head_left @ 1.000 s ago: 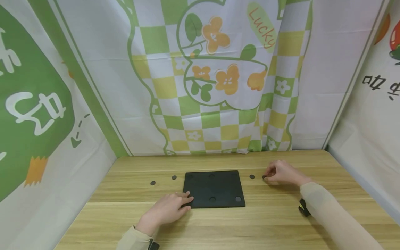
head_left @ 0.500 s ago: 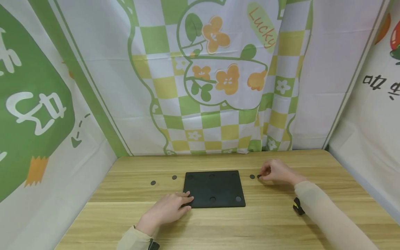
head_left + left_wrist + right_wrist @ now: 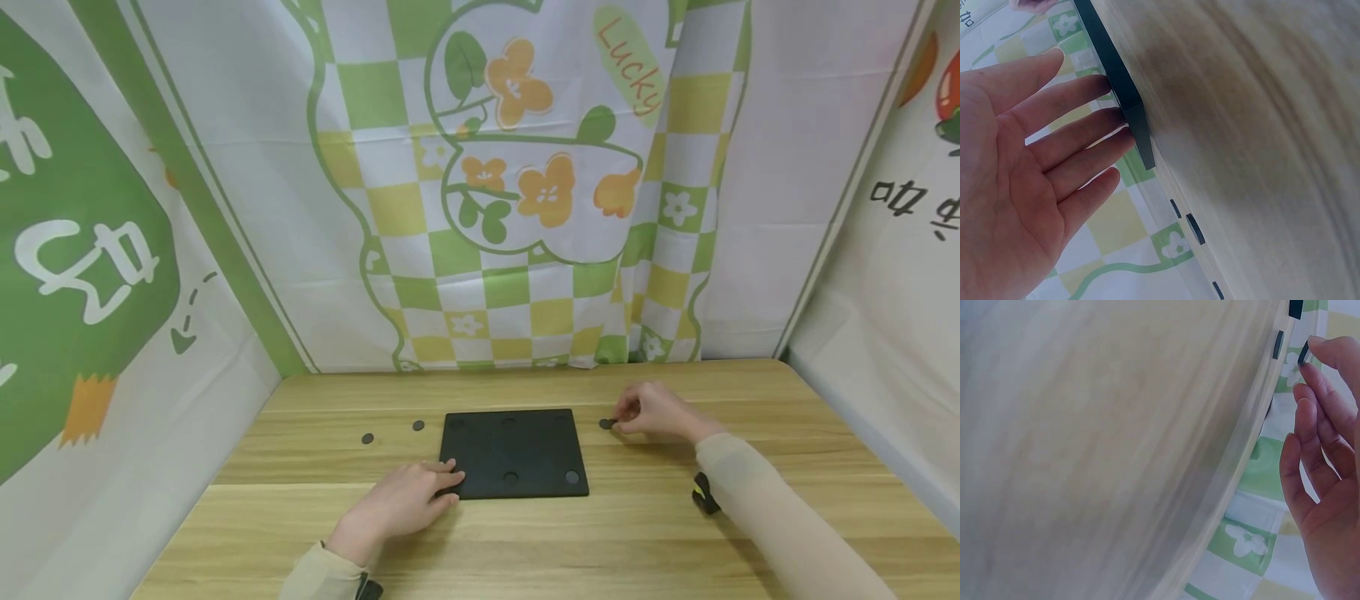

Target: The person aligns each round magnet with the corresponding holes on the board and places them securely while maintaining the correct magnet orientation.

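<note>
A thin black rectangular board (image 3: 512, 454) lies mid-table, with several shallow round recesses. A grey disc (image 3: 572, 477) sits in its near right recess. My left hand (image 3: 408, 498) rests its extended fingertips on the board's left edge; in the left wrist view these fingers (image 3: 1085, 131) look straight. Right of the board, my right hand (image 3: 656, 410) pinches a small dark disc (image 3: 1304, 352) between thumb and forefinger, just above the table. Beside it lies another dark disc (image 3: 605, 424), partly overlapped by the held one in the head view.
Two dark discs, a nearer one (image 3: 367, 438) and a farther one (image 3: 418, 426), lie on the wooden table (image 3: 525, 550) left of the board. A printed curtain (image 3: 517, 317) hangs along the back edge, with cloth walls at both sides.
My right hand has moved left with the pinched disc, from a little way off to right beside the disc on the table. The left hand and board have stayed put.
</note>
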A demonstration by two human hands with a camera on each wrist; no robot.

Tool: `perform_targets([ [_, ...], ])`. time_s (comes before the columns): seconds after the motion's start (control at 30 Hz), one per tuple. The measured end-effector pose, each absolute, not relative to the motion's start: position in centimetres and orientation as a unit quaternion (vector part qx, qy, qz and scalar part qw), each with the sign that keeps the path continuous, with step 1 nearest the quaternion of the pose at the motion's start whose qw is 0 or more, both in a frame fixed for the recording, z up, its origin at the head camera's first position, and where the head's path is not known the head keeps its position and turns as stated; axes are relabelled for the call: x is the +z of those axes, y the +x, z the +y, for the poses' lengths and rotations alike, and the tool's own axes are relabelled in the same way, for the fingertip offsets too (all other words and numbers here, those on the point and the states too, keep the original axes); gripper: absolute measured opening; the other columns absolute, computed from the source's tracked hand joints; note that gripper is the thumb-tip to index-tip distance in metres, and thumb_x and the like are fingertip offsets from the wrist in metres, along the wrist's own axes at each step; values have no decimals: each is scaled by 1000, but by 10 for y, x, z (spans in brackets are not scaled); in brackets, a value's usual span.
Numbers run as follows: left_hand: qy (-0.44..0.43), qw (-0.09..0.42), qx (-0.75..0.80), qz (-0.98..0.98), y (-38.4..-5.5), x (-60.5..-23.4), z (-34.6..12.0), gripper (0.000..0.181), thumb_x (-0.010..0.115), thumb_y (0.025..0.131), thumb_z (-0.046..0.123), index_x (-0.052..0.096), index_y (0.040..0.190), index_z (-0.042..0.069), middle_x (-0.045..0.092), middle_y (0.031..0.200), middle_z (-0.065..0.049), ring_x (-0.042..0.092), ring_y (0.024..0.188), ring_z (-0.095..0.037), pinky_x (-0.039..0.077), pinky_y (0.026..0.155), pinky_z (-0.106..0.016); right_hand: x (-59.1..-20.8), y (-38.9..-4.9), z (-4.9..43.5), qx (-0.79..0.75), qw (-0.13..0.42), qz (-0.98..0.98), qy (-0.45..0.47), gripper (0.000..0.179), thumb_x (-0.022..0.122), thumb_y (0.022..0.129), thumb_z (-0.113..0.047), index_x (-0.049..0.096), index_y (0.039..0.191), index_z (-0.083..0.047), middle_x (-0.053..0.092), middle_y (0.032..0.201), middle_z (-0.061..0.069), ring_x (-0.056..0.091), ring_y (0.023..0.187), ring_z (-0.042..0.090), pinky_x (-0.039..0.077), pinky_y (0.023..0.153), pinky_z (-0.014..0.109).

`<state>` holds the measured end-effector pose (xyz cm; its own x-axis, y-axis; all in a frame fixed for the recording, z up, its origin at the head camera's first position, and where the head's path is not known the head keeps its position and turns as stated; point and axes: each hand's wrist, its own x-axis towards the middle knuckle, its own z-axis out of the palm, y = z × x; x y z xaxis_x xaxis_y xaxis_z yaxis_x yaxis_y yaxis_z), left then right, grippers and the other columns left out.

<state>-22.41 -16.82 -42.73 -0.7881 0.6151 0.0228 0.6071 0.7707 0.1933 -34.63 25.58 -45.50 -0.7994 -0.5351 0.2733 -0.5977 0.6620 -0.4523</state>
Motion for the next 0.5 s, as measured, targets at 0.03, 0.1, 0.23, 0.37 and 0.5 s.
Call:
perform_targets([
  [0.03,324,23,95,941,-224,-427,-168,36,57,95,28,63,127,11,57,133,-15,57,119,-32,48,94,-49,-455,-346,255,267,57,-910,312,10,81,72,-20,72,76,-16,64,78,-8,57,66,-2,51,61,18],
  [0.1,324,24,94,941,-224,-427,-169,36,57,95,28,62,127,11,57,134,-14,57,119,-32,48,94,-49,-455,-347,253,265,55,-911,312,10,81,73,-21,72,76,-17,63,77,-8,57,66,-2,51,61,18],
  [0.23,326,21,93,941,-224,-428,-168,36,57,95,27,63,126,11,57,133,-15,57,119,-32,48,94,-49,-455,-349,249,261,55,-911,313,11,81,72,-22,72,75,-17,63,77,-9,57,65,-2,51,60,18],
  [0.37,325,19,94,941,-224,-428,-168,36,57,95,27,63,126,11,57,133,-14,57,119,-32,48,94,-49,-455,-351,246,257,61,-911,318,11,81,72,-22,72,75,-17,63,76,-9,56,65,-2,51,60,18],
  [0.5,326,18,94,941,-224,-428,-169,36,57,95,28,63,126,11,57,133,-14,57,118,-32,48,94,-49,-454,-352,244,261,54,-909,320,11,81,72,-21,72,75,-16,64,77,-7,57,66,-2,51,61,18],
])
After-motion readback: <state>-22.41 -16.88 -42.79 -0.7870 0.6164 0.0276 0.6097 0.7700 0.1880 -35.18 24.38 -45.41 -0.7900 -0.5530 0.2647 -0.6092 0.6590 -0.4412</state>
